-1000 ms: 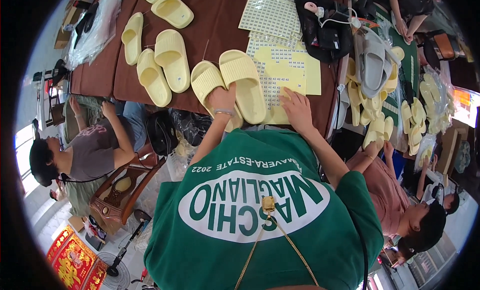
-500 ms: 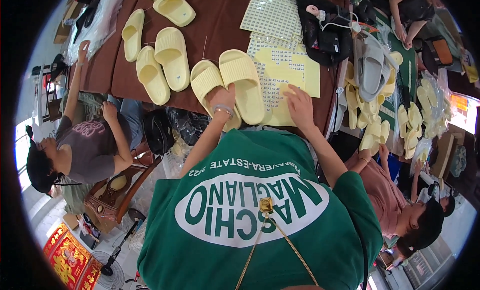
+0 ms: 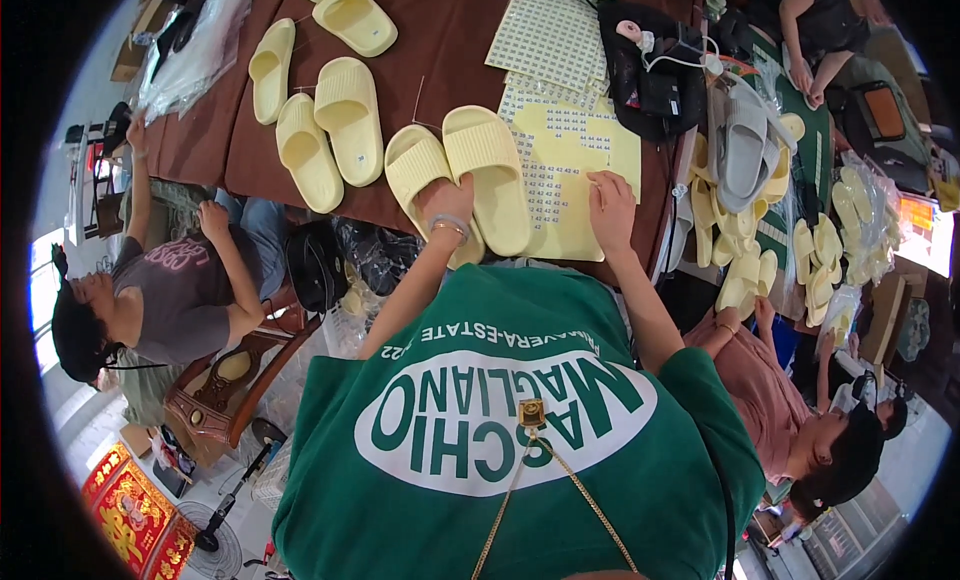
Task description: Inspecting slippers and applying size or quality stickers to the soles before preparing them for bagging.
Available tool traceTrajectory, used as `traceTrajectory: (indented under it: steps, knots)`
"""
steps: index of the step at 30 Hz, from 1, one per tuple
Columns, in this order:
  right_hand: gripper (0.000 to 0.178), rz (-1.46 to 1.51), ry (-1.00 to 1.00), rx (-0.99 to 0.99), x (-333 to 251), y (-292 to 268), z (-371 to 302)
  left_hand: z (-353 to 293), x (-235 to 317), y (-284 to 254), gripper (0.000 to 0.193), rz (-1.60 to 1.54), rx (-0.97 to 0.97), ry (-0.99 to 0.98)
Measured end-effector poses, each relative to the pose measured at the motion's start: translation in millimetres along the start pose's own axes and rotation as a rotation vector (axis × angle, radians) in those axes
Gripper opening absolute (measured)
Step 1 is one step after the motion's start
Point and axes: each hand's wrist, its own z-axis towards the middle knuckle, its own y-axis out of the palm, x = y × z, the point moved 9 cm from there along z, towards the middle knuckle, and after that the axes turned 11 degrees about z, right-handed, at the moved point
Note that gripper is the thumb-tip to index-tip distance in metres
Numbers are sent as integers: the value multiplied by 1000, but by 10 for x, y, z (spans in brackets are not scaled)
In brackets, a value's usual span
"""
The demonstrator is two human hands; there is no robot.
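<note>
My left hand (image 3: 445, 202) reaches into the left slipper (image 3: 418, 165) of a pale yellow pair at the table's near edge. Its fingers go under the ribbed strap, partly hidden, and its thumb lies along the strap's right side. Against it on the right stands the other slipper (image 3: 486, 170). My right hand (image 3: 612, 212) is over the right side of a yellow label sheet (image 3: 570, 215), fingers drawn together and bent. Anything between those fingertips is too small to make out. Rows of small printed labels remain on the sheet's left part.
More yellow slippers (image 3: 350, 120) lie in pairs on the brown tablecloth (image 3: 250, 155). Label sheets (image 3: 545, 40) and a black bag (image 3: 640, 90) with cables sit farther back. Grey slippers (image 3: 742, 150) and yellow ones are heaped at right. People work on both sides.
My right hand has shifted right across the label sheet, off the printed rows, and its fingers have drawn together. My left hand stays in the slipper.
</note>
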Motion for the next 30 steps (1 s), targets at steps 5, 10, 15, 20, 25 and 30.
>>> traceTrajectory:
  steps: [5, 10, 15, 20, 25, 30]
  knots:
    - [21, 26, 11, 24, 41, 27, 197, -65, 85, -210, 57, 55, 114, 26]
    - [21, -3, -83, 55, -105, 209, 449, -121, 158, -352, 59, 11, 49, 28]
    - [20, 42, -119, 41, -288, 463, 735, -49, -56, -23, 58, 32, -72, -39]
    - [20, 112, -49, 75, -103, 402, 882, -60, 52, -87, 60, -4, -88, -28]
    - [23, 148, -5, 110, 226, 110, 716, -54, -16, 6, 61, 19, -96, -38]
    - [23, -37, 46, 131, 477, -181, 493, -114, 109, -228, 64, 20, -107, -41]
